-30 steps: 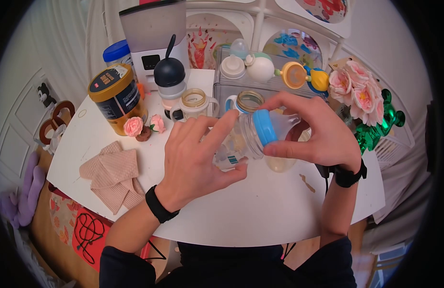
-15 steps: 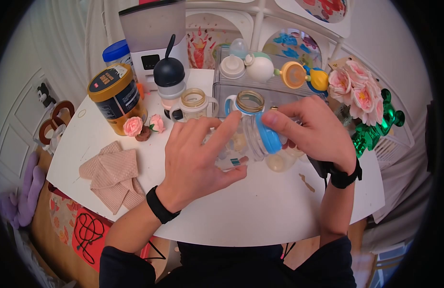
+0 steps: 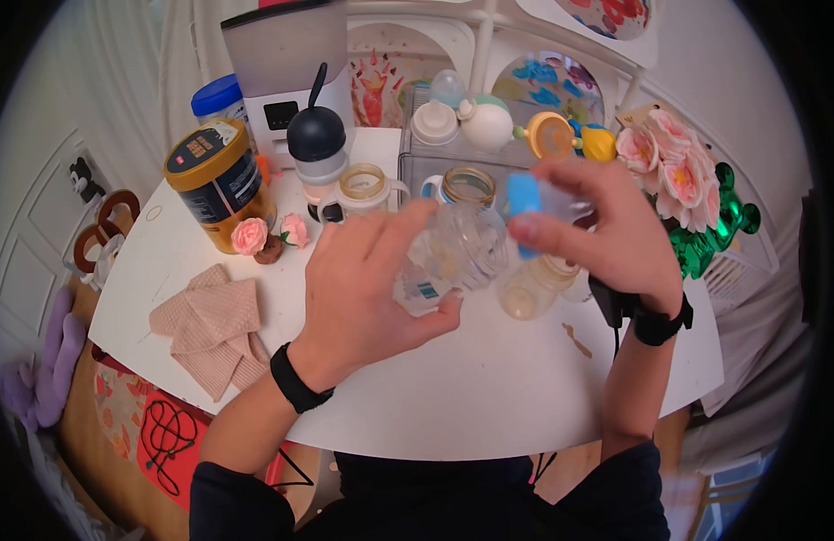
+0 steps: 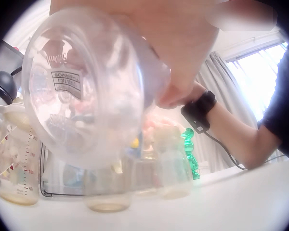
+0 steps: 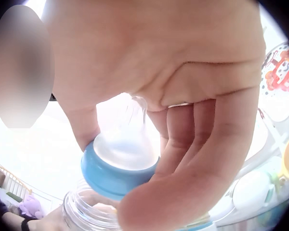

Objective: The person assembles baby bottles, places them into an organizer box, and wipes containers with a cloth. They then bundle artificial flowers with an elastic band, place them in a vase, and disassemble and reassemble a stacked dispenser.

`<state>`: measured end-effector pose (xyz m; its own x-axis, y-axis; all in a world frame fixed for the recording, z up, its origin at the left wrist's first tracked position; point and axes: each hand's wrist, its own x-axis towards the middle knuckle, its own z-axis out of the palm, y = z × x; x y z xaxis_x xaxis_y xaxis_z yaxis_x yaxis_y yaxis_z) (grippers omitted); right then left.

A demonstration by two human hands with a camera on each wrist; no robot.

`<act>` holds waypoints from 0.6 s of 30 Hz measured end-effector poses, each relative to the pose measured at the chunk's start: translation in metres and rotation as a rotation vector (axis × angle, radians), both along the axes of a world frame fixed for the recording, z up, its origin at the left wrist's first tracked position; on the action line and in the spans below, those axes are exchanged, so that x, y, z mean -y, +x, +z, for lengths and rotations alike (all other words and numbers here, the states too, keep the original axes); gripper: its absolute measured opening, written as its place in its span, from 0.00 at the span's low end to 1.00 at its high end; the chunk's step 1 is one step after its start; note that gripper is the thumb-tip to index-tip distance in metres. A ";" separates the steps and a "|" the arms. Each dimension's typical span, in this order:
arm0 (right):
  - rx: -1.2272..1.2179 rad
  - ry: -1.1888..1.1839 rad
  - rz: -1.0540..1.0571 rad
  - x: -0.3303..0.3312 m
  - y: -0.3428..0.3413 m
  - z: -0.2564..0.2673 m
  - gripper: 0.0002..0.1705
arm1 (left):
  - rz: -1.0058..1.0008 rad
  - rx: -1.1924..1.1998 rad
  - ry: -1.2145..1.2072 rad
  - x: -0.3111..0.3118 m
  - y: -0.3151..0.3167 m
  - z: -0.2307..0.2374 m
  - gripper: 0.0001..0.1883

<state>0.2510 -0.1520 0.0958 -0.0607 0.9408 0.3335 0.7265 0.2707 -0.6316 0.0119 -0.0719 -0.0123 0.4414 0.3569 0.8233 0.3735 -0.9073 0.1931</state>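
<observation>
Over the table, left hand holds a bottle in a wide grip, right hand pinching a blue collar.

Open room lies across the front of the white desk, along its near edge. A narrow bare strip runs between the left hand and the loosely folded beige ribbed cloth. Obstacles — just behind the left hand, a translucent bottle with white handles and, farther back, a transparent grey plastic rack; below the right hand, an amber-tinted clear bottle; at the far right — large pink flowers and a shiny green figure, barring sideways passage.
</observation>
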 end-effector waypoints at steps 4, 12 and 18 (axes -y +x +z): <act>-0.090 0.078 -0.110 0.002 0.010 0.006 0.32 | 0.066 -0.005 -0.119 -0.007 -0.008 0.006 0.41; 0.095 0.237 -0.177 -0.019 0.028 -0.017 0.40 | -0.001 0.082 -0.550 -0.031 -0.015 0.002 0.39; 0.061 0.184 -0.223 -0.017 0.027 -0.010 0.39 | 0.046 -0.017 -0.507 -0.041 -0.023 -0.002 0.41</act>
